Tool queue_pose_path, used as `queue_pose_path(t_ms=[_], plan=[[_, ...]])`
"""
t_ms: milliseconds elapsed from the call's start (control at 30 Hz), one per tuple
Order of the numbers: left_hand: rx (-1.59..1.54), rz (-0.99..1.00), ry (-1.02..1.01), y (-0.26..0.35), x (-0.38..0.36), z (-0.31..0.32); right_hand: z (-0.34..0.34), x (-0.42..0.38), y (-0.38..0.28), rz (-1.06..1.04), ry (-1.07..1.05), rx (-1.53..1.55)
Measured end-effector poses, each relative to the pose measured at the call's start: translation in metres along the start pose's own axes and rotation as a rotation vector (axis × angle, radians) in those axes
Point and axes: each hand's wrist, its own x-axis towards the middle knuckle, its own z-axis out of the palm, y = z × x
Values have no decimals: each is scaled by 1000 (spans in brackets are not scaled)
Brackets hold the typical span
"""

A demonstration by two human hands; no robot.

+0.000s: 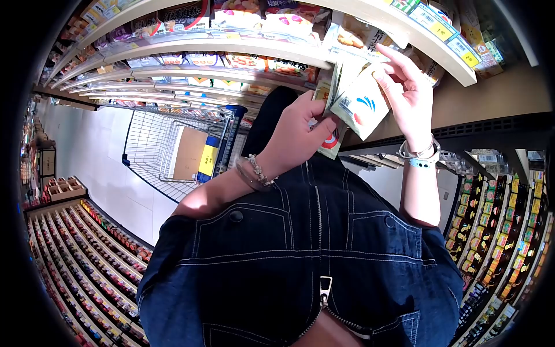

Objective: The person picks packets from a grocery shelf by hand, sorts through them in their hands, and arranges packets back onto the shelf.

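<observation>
My left hand (299, 128) is closed round the lower left edge of a small stack of flat packets, held in front of the shelf. The foremost packet (363, 107) is pale with a blue striped mark and a red spot, and it fans out from the others. At its upper right edge, my right hand (404, 87) pinches it between thumb and bent fingers. Part of another green packet (331, 144) with a red ring shows beneath my left hand. The number of packets in the stack cannot be made out.
Curved shelves of bagged goods (243, 14) run across the top, with price labels (442, 30) at the right. A metal shopping cart (165, 147) holding a cardboard box (189, 153) stands at the left. More stocked shelves (87, 260) fill the lower left and right.
</observation>
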Motion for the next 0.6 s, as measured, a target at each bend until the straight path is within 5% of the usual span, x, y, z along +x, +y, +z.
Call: queue_pose_path(t_ms=[200, 500, 600], plan=[[42, 45, -6, -3, -1, 1, 0, -4, 8, 65, -87, 255], [-448, -173, 81, -6, -5, 4, -18, -9, 12, 9, -63, 497], [-238, -86, 61, -11, -5, -2, -33, -10, 10, -37, 4, 548]])
